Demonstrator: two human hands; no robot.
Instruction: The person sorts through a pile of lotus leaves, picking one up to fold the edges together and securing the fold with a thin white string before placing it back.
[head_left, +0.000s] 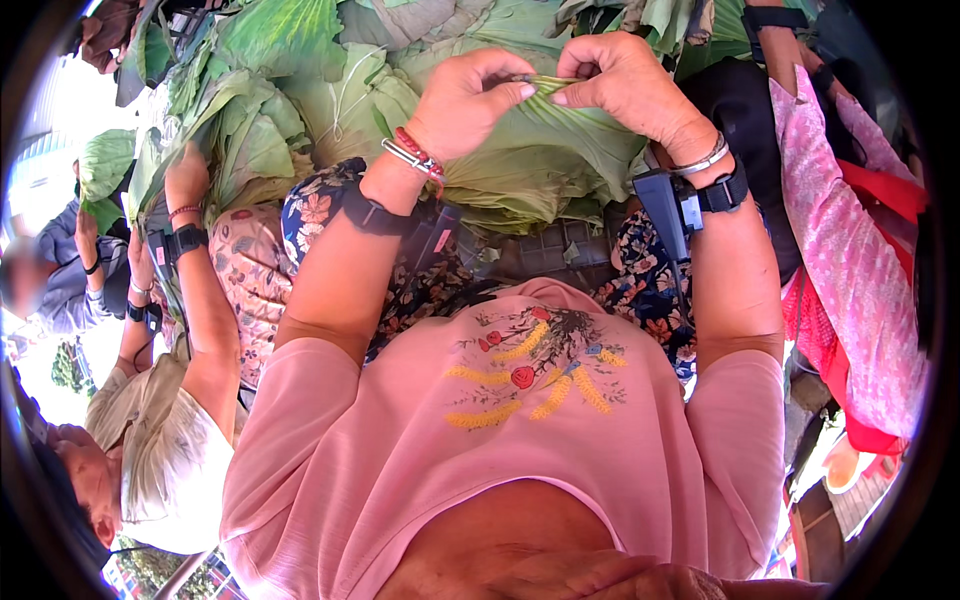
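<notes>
A large green leaf (555, 161) with pleat-like folds hangs over my lap, its gathered edge raised between my two hands. My left hand (474, 94) pinches the dark tip of the gathered end between thumb and fingers. Just to the right, my right hand (626, 86) grips the same folds, with its thumb in front. A thin white string (339, 109) lies on the broad leaves left of my left hand. Several more large leaves (277, 37) are heaped beyond my hands, some wilted and brownish.
On the left, a person's hand (187, 180) holds more leaves, and farther off another person is beside a round leaf (106, 169). A pink patterned sleeve (832, 225) of a person is close on my right. Dark grid-like paving (551, 251) shows between my knees.
</notes>
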